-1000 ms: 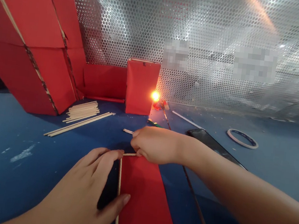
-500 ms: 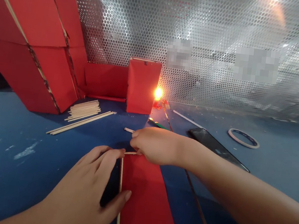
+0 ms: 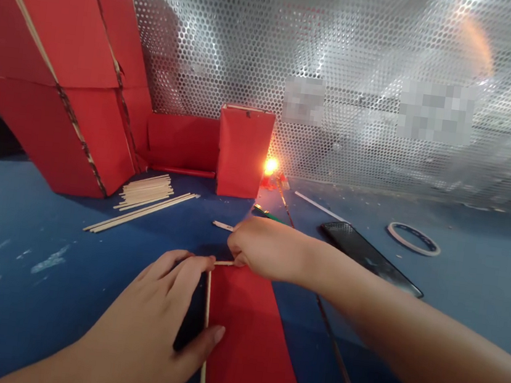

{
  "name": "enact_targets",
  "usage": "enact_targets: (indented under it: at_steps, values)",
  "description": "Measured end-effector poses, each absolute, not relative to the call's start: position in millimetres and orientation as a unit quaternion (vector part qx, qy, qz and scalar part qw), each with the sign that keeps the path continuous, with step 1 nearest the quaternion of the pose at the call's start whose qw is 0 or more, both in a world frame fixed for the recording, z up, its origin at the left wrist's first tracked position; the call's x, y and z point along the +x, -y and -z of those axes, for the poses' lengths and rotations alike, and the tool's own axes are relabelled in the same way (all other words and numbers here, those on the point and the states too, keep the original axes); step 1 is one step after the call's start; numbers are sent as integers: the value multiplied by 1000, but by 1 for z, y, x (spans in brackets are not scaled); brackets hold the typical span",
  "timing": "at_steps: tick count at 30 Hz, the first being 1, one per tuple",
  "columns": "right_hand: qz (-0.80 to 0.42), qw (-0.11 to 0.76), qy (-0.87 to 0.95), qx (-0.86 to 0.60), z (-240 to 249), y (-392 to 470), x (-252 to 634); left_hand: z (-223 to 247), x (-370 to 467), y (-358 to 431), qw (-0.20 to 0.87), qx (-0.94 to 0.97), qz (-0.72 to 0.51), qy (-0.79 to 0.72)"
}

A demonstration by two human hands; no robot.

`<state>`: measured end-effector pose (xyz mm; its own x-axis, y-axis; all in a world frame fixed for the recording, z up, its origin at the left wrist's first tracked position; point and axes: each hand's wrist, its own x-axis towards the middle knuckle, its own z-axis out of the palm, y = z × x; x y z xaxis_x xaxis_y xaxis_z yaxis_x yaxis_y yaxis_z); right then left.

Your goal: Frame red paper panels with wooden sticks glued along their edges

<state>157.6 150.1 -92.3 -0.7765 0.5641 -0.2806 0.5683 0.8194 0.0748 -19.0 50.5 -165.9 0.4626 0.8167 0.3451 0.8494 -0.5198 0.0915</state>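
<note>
My left hand [image 3: 151,315] is spread with its fingers apart over the left edge of a red sheet [image 3: 246,339]. Its thumb lies across a long thin wooden stick [image 3: 208,310] along that edge, and its index fingertip touches the left end of a short wooden stick [image 3: 224,263] across the sheet's far edge. Closed at the other end of this short stick is my right hand [image 3: 255,247], its fingertips partly hidden. A pale, narrow strip [image 3: 222,226] shows just beyond the right knuckles; whether the hand holds it, I cannot tell.
A tall red box structure [image 3: 62,99] stands left, with a smaller red box [image 3: 244,153] at the back. A lit flame [image 3: 271,166] burns beside it. Wooden sticks [image 3: 146,193] lie left. Rightward are a black phone [image 3: 369,255] and a tape roll [image 3: 413,239].
The view has tilted up slightly, so the background sits a little lower. My right hand has shifted slightly right along the short stick; my left hand stays almost in place.
</note>
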Motion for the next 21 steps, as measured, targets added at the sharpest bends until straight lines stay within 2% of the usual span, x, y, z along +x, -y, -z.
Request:
enact_targets:
  at_steps: [6,15,21]
  values:
    - [16,115,-943,312,92,-147,161,165,-18,-51,51,-858,194,473]
    - [14,128,-940,316,90,-140,156,166,-21,-49,45,-857,202,472]
    - [53,79,-950,299,99,-151,165,167,-17,-47,121,-857,199,459]
